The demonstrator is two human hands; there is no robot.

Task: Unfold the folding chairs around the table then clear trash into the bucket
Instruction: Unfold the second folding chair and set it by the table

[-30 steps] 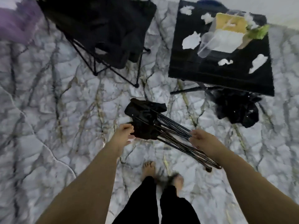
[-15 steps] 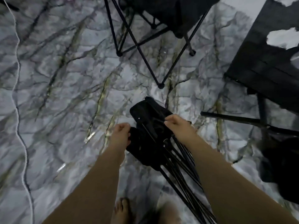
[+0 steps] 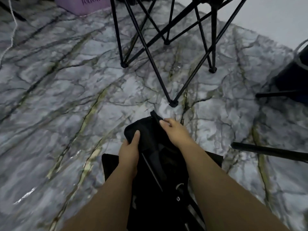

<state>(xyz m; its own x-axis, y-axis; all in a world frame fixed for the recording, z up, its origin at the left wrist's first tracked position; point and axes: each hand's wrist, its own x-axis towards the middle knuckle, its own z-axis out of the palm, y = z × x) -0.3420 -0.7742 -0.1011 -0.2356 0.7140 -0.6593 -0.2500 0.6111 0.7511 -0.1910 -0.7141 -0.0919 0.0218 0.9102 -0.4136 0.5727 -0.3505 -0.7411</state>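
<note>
A folded black folding chair (image 3: 150, 164) stands between my forearms, its fabric bunched over thin black rods. My left hand (image 3: 129, 150) grips the left fabric edge near the top, thumb on the cloth. My right hand (image 3: 175, 130) holds the right upper edge, fingers curled over it. An unfolded black chair's crossed legs (image 3: 160, 47) stand on the marble-patterned floor just beyond. The table top and the trash are out of view.
A purple box (image 3: 83, 4) sits at the top left, with a white cord (image 3: 11, 30) trailing beside it. At the right, a dark bucket-like container (image 3: 293, 75) and black table legs (image 3: 270, 150) reach in. Marbled floor spreads to the left.
The view swung down and left, so the table top left the frame. The folded chair rose upright closer to me, and both hands shifted onto its top fabric edges.
</note>
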